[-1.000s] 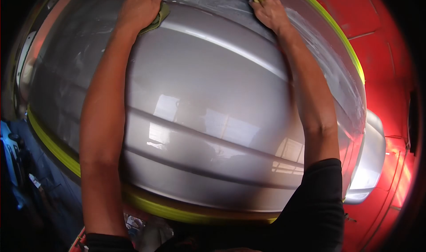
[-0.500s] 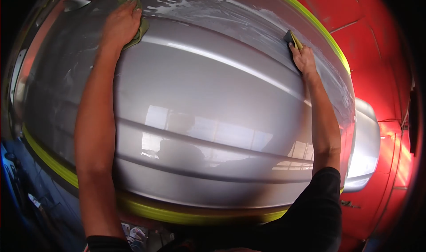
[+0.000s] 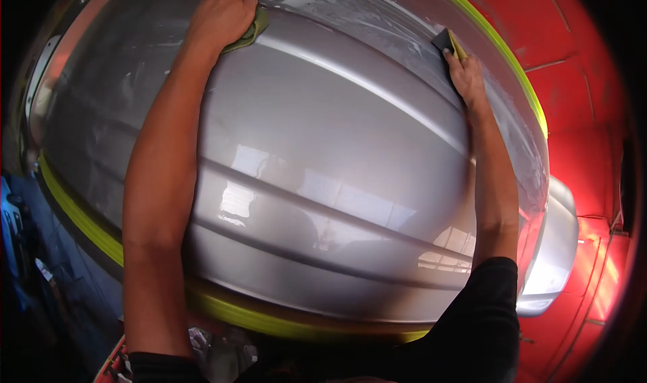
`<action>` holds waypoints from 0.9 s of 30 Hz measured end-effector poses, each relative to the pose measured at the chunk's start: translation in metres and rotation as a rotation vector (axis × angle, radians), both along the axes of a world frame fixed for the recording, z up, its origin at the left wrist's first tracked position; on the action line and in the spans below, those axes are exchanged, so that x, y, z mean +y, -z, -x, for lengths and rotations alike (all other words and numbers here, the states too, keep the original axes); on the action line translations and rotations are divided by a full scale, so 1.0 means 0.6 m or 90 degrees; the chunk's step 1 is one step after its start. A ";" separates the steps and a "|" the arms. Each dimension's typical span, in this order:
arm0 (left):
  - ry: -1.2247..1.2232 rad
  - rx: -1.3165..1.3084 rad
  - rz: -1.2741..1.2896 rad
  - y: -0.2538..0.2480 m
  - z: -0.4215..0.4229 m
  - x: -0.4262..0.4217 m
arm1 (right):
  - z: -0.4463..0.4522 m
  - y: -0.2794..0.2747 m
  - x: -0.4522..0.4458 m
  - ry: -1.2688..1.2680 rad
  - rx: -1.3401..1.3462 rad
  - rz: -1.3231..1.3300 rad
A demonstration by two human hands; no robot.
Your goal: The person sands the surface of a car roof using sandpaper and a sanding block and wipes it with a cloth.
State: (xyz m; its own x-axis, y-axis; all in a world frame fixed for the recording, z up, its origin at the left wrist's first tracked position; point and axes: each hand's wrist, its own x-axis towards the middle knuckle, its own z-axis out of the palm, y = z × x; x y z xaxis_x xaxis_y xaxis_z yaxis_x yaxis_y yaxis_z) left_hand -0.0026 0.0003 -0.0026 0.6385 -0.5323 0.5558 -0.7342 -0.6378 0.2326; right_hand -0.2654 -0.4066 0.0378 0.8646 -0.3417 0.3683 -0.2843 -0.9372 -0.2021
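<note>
Red surfaces (image 3: 566,79) glowed at the frame's right; a silver panel (image 3: 323,133) filled the middle. Upper left, the left hand (image 3: 222,15) clutched a green cloth (image 3: 259,24); upper right, the right hand (image 3: 466,79) pinched a dark pad (image 3: 442,40). Trapped grit could have scratched the finish, I reckoned; slick-looking streaks (image 3: 290,2), a skid.

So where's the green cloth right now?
In the head view, the green cloth is near the top, left of centre, under the person's left hand on the silver panel, just left of some whitish streaks.
</note>
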 end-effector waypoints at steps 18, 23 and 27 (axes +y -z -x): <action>-0.044 0.013 -0.056 -0.044 0.042 -0.017 | -0.021 -0.001 0.033 0.039 0.004 -0.031; -0.028 -0.010 -0.073 -0.015 0.010 -0.017 | -0.202 0.001 0.140 -0.194 0.045 0.113; -0.018 -0.024 -0.011 -0.031 0.031 -0.009 | -0.156 -0.003 0.097 -0.094 0.116 0.085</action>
